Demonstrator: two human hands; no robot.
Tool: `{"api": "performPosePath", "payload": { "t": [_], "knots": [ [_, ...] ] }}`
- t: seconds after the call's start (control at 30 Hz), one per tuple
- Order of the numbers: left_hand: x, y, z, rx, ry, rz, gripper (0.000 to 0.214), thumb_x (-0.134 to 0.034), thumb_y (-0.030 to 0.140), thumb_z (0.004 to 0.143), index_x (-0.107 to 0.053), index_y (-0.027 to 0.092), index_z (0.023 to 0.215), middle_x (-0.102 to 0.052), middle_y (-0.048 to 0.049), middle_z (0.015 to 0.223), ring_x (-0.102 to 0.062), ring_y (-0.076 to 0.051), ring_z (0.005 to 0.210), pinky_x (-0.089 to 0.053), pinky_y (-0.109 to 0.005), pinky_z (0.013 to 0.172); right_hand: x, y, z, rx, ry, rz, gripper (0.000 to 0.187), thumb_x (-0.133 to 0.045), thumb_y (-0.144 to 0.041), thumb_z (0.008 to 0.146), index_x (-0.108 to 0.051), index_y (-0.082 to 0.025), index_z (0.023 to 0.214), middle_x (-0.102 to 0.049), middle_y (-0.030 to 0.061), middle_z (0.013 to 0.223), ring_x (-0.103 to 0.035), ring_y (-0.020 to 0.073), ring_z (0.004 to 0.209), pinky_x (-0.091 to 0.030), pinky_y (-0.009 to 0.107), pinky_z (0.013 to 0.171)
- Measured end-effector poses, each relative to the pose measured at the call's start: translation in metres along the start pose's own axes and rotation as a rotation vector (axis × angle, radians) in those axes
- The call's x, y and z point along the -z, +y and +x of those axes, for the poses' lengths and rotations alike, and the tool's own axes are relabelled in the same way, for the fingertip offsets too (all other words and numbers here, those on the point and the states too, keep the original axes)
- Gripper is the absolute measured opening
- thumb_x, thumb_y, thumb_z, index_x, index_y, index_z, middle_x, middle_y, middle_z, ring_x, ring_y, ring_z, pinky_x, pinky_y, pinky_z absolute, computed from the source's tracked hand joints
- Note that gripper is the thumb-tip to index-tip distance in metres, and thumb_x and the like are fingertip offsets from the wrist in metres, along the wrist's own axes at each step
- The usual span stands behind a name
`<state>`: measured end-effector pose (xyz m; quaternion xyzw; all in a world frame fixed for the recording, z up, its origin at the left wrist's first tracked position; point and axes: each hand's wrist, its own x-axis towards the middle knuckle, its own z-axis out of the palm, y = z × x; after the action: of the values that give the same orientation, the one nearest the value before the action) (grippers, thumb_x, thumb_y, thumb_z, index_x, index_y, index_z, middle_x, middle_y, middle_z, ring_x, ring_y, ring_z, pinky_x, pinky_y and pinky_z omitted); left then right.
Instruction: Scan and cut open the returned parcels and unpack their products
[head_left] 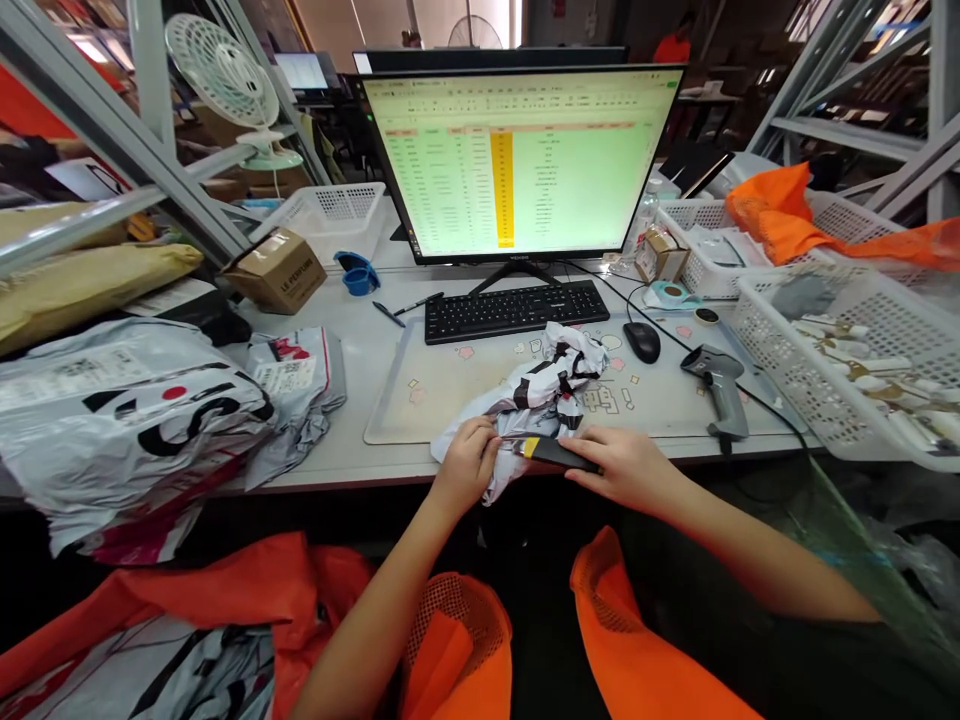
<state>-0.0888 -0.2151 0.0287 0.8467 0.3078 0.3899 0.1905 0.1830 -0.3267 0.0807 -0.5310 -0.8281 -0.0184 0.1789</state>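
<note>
A crumpled white plastic mailer bag (pixel 525 390) with black print lies on the desk mat, its near end hanging over the desk's front edge. My left hand (pixel 471 462) is closed in a pinch on the bag's near edge. In my right hand (pixel 615 462) is a black utility knife (pixel 556 452) with a yellow band, its tip pointing left. The knife's front end lies against the bag beside my left fingertips. How far the blade reaches into the plastic is hard to make out.
Behind the bag stand a keyboard (pixel 517 312) and a monitor (pixel 525 170). A mouse (pixel 642 341), a barcode scanner (pixel 718 392) and a white basket (pixel 847 370) are to the right. Full mailer bags (pixel 135 400) and a small carton (pixel 277 272) sit left. An orange-red sack (pixel 247 570) is below.
</note>
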Motion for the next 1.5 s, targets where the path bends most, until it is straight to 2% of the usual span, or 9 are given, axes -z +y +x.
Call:
{"api": "performPosePath", "payload": {
  "t": [0.2, 0.33, 0.53, 0.77, 0.93, 1.0, 1.1, 1.23, 1.5],
  "knots": [
    [0.001, 0.0, 0.0, -0.058, -0.115, 0.089, 0.021, -0.041, 0.021, 0.106, -0.059, 0.02, 0.094, -0.065, -0.0103, 0.099, -0.061, -0.023, 0.099, -0.055, -0.041, 0.092, -0.004, 0.002, 0.013, -0.004, -0.011, -0.035, 0.04, -0.07, -0.044, 0.097, -0.073, -0.024, 0.131, -0.071, 0.0064, 0.094, -0.066, 0.0184, 0.077, -0.047, 0.028, 0.068],
    [0.001, 0.0, 0.0, -0.091, -0.158, 0.107, 0.025, -0.039, 0.02, 0.106, -0.056, 0.021, 0.088, -0.062, -0.009, 0.094, -0.057, -0.023, 0.093, -0.054, -0.039, 0.087, 0.006, 0.03, 0.011, -0.03, 0.026, -0.095, 0.039, -0.07, -0.048, 0.096, -0.076, -0.027, 0.128, -0.072, 0.0066, 0.096, -0.067, 0.0188, 0.079, -0.048, 0.028, 0.069],
    [-0.006, 0.0, 0.007, -0.052, -0.147, 0.101, 0.027, -0.037, 0.021, 0.107, -0.052, 0.022, 0.084, -0.059, -0.0069, 0.09, -0.057, -0.022, 0.089, -0.052, -0.038, 0.084, 0.022, 0.088, -0.007, -0.312, 0.165, -0.115, 0.043, -0.064, -0.055, 0.096, -0.08, -0.025, 0.122, -0.076, 0.0095, 0.1, -0.071, 0.0225, 0.084, -0.053, 0.031, 0.075],
    [-0.002, 0.013, 0.029, 0.081, -0.194, 0.162, 0.022, -0.058, 0.036, 0.101, -0.057, 0.021, 0.085, -0.062, -0.0079, 0.092, -0.061, -0.025, 0.091, -0.052, -0.039, 0.082, 0.008, 0.114, -0.049, -0.521, 0.342, 0.3, 0.05, -0.066, -0.061, 0.089, -0.082, -0.021, 0.115, -0.079, 0.0108, 0.106, -0.073, 0.0286, 0.095, -0.058, 0.041, 0.088],
    [-0.002, 0.024, 0.048, 0.139, -0.341, 0.191, 0.018, -0.056, 0.027, 0.099, -0.063, 0.021, 0.083, -0.069, -0.0089, 0.093, -0.064, -0.026, 0.093, -0.049, -0.038, 0.084, -0.02, 0.127, -0.051, -0.86, 0.47, 0.061, 0.055, -0.064, -0.057, 0.087, -0.079, -0.014, 0.116, -0.075, 0.0192, 0.11, -0.068, 0.038, 0.104, -0.053, 0.057, 0.098],
    [-0.004, 0.024, 0.052, 0.187, -0.312, 0.117, 0.02, -0.055, 0.026, 0.098, -0.062, 0.021, 0.08, -0.07, -0.0078, 0.09, -0.064, -0.025, 0.089, -0.048, -0.035, 0.081, -0.028, 0.107, -0.036, -0.789, 0.535, -0.032, 0.049, -0.061, -0.049, 0.09, -0.077, -0.011, 0.117, -0.071, 0.0229, 0.115, -0.064, 0.04, 0.11, -0.05, 0.062, 0.101],
    [-0.005, 0.023, 0.055, 0.228, -0.277, -0.009, 0.023, -0.052, 0.026, 0.098, -0.06, 0.02, 0.078, -0.068, -0.0061, 0.085, -0.063, -0.022, 0.083, -0.047, -0.033, 0.077, -0.036, 0.048, -0.005, -0.386, 0.593, 0.025, 0.033, -0.058, -0.035, 0.096, -0.075, -0.016, 0.116, -0.066, 0.0201, 0.124, -0.06, 0.0358, 0.122, -0.048, 0.058, 0.109],
    [0.0, 0.021, 0.055, 0.222, -0.293, -0.142, 0.025, -0.049, 0.025, 0.099, -0.059, 0.02, 0.076, -0.066, -0.0032, 0.081, -0.06, -0.019, 0.077, -0.046, -0.03, 0.074, -0.043, -0.019, 0.035, -0.021, 0.353, 0.117, 0.032, -0.061, -0.027, 0.096, -0.072, -0.021, 0.126, -0.056, 0.0162, 0.147, -0.043, 0.0353, 0.146, -0.042, 0.056, 0.118],
    [0.011, 0.023, 0.047, 0.242, -0.21, -0.108, 0.022, -0.059, 0.024, 0.096, -0.065, 0.018, 0.075, -0.068, -0.0026, 0.078, -0.06, -0.017, 0.075, -0.048, -0.029, 0.076, -0.074, -0.029, 0.051, 0.094, 0.37, 0.061, 0.027, -0.059, -0.024, 0.1, -0.074, -0.019, 0.122, -0.049, 0.0202, 0.157, -0.043, 0.0381, 0.148, -0.045, 0.055, 0.11]
  ]
}}
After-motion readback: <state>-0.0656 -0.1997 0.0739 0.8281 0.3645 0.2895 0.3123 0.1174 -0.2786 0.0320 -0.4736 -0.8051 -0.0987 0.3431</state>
